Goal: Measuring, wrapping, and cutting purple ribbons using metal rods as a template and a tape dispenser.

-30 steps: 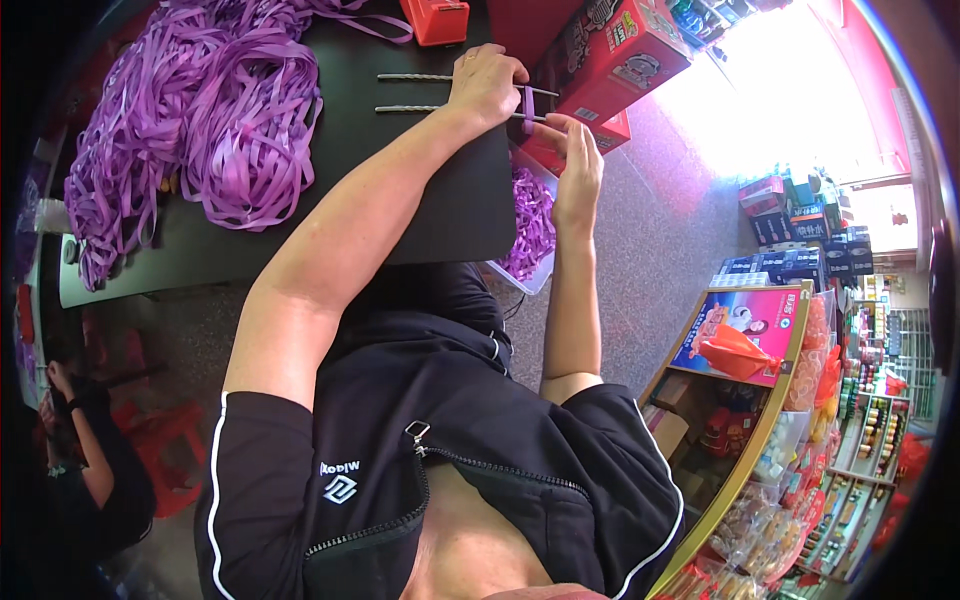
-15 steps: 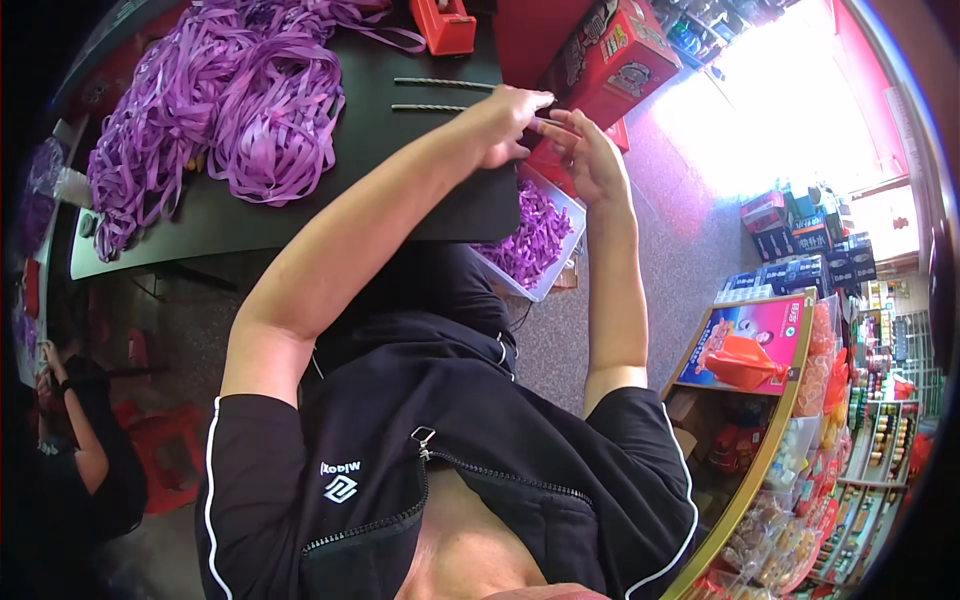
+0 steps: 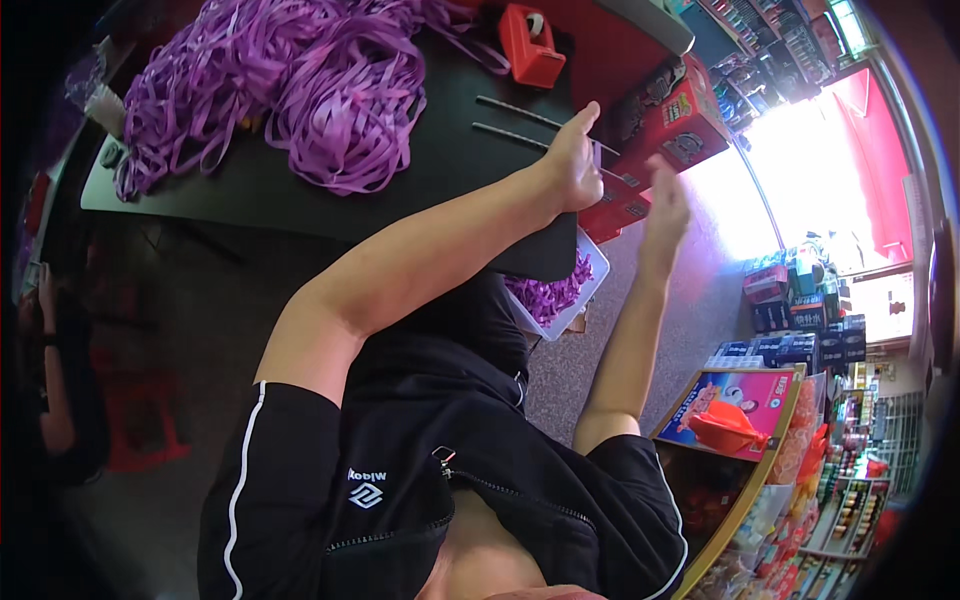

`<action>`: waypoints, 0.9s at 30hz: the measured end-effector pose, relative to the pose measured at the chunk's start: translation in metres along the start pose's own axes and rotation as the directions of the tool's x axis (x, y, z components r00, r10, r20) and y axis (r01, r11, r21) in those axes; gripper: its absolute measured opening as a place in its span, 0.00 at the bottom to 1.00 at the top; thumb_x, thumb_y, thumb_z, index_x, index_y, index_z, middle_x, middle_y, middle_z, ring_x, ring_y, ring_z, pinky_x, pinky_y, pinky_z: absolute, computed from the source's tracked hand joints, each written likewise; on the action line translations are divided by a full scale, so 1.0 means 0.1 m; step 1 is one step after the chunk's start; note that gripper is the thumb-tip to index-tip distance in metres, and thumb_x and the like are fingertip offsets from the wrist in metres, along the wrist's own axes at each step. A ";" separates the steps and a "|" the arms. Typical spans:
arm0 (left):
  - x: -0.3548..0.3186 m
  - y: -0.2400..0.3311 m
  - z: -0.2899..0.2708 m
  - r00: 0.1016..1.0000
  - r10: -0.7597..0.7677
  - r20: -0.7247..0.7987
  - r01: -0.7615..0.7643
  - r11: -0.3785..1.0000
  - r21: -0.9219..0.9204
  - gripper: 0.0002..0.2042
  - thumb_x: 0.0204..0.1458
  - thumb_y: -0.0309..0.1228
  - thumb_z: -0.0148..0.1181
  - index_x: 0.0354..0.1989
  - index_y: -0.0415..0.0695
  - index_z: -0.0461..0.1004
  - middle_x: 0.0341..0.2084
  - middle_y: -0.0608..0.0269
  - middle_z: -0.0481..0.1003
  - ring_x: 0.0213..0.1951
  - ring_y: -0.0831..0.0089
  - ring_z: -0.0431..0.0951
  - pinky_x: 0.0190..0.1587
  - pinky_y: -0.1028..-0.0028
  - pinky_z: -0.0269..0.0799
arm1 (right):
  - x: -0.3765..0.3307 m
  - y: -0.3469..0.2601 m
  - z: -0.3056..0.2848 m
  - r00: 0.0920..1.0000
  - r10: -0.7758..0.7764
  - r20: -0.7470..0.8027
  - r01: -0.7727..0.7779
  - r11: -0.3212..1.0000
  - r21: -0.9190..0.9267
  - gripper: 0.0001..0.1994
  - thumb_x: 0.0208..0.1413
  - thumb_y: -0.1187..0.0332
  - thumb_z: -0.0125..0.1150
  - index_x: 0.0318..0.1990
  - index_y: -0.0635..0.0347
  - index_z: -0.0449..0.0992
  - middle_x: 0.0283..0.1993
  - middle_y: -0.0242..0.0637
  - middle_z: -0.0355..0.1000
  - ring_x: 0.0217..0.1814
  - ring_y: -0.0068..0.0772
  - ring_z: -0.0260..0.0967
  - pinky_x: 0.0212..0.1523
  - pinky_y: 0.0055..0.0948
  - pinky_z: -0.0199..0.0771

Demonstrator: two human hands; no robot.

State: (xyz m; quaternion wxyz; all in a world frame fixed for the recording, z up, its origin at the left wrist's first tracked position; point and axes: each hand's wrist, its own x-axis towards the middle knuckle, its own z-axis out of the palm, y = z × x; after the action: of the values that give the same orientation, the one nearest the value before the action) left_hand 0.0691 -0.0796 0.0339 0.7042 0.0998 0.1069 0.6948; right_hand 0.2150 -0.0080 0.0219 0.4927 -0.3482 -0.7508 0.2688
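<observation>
Two thin twisted metal rods [image 3: 505, 133], like long drill bits, lie side by side on the dark table and jut past its right edge. My left hand [image 3: 575, 165] is at the rods by that edge, its fingers stretched out. A short piece of purple ribbon [image 3: 598, 157] shows at the rods beside the palm. To the right, apart from the rods, my right hand [image 3: 664, 215] is smeared by motion; whether it holds anything is unclear. Below the rod ends, a white plastic bin [image 3: 597, 270] holds many short purple ribbon pieces [image 3: 550, 297].
A big tangled heap of purple ribbon [image 3: 345, 110] covers the far left of the black table [image 3: 455, 215]. Near the back edge stands a red tape dispenser [image 3: 532, 52]. Red boxes [image 3: 685, 125] are beyond my hands; a glass display case [image 3: 745, 410] is at right. Another person sits far left.
My hands were close together at the rod ends; now the right hand has drawn away to the right. The left hand's fingers have turned upward. The whole view has shifted.
</observation>
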 end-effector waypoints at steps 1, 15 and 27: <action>-0.01 0.03 0.01 0.999 0.003 -0.036 -0.002 1.000 0.018 0.47 0.52 0.62 0.46 0.69 0.57 0.22 0.69 0.60 0.18 0.70 0.56 0.23 0.67 0.56 0.20 | 0.12 -0.16 0.03 0.989 -0.120 -0.089 0.118 0.992 -0.036 0.13 0.61 0.70 0.49 0.43 0.68 0.78 0.43 0.39 0.77 0.50 0.30 0.71 0.53 0.29 0.67; 0.15 -0.01 -0.15 0.999 0.003 -0.048 -0.008 0.995 -0.096 0.30 0.56 0.56 0.45 0.63 0.52 0.55 0.56 0.57 0.64 0.56 0.64 0.64 0.59 0.60 0.58 | 1.75 -0.28 1.82 0.765 0.330 0.553 -0.332 0.938 -0.100 0.14 0.51 0.63 0.62 0.31 0.70 0.79 0.27 0.40 0.76 0.31 0.29 0.72 0.36 0.25 0.70; 0.17 -0.03 -0.16 0.995 0.094 -0.026 -0.096 0.992 -0.085 0.32 0.56 0.55 0.46 0.64 0.48 0.54 0.62 0.58 0.57 0.62 0.64 0.58 0.61 0.61 0.55 | 1.79 -0.42 1.71 0.639 0.495 0.589 -0.540 0.834 -0.115 0.09 0.45 0.59 0.68 0.28 0.51 0.78 0.26 0.24 0.74 0.26 0.18 0.66 0.27 0.21 0.58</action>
State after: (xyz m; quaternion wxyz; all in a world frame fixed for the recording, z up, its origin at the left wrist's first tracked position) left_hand 0.0678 -0.0624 0.0179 0.6726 0.0669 0.0798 0.7326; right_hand -0.0032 0.0969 0.0888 0.1452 -0.4276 -0.7247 0.5204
